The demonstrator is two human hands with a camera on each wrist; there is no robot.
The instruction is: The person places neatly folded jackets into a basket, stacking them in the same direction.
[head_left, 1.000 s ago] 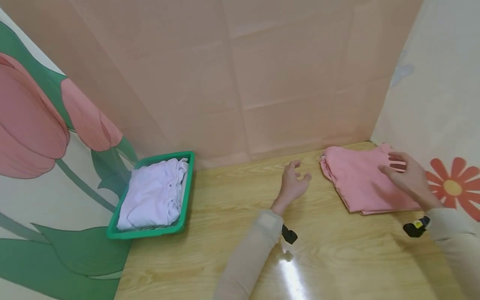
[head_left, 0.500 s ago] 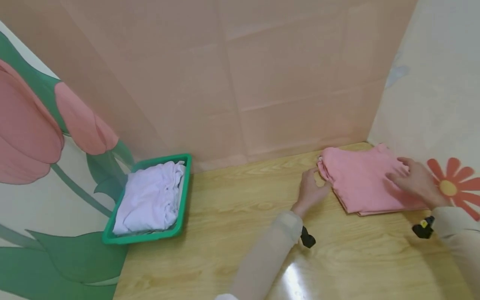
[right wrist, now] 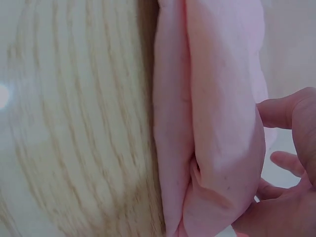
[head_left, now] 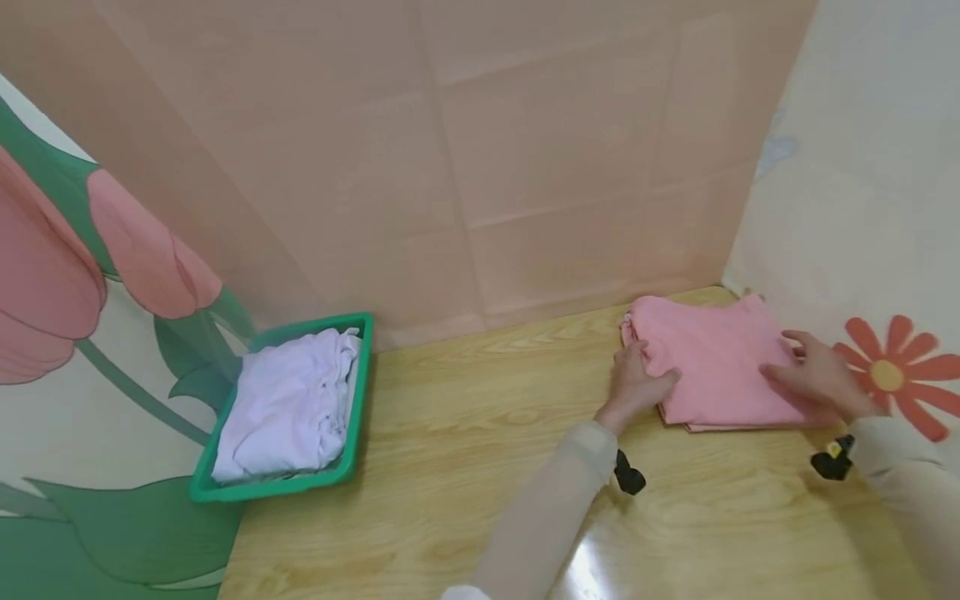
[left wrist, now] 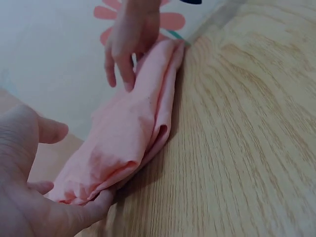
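A folded pink garment [head_left: 712, 358] lies on the wooden table at the right, its stacked layers showing along the near edge. At its left edge is my left hand [head_left: 636, 385]. In the left wrist view the left fingers [left wrist: 94, 207] reach under the folded edge, while the thumb [left wrist: 53, 131] stays raised apart from the cloth. My right hand [head_left: 817, 375] is at the garment's right side, fingers spread. The right thumb [right wrist: 276, 112] touches the upper surface in the right wrist view, and the other fingers are partly hidden behind the fold.
On the left stands a green tray [head_left: 358, 400] with a folded pale lilac garment [head_left: 288, 404] in it. The wooden table [head_left: 465, 433] stretches between tray and pink garment. A brownish-pink sheet [head_left: 450, 167] hangs behind, and a painted wall [head_left: 862, 208] rises close at the right.
My left hand has moved right, from bare table to the pink garment's left edge. My right hand has stayed near the garment's right side, now lower against it. The view has shifted slightly.
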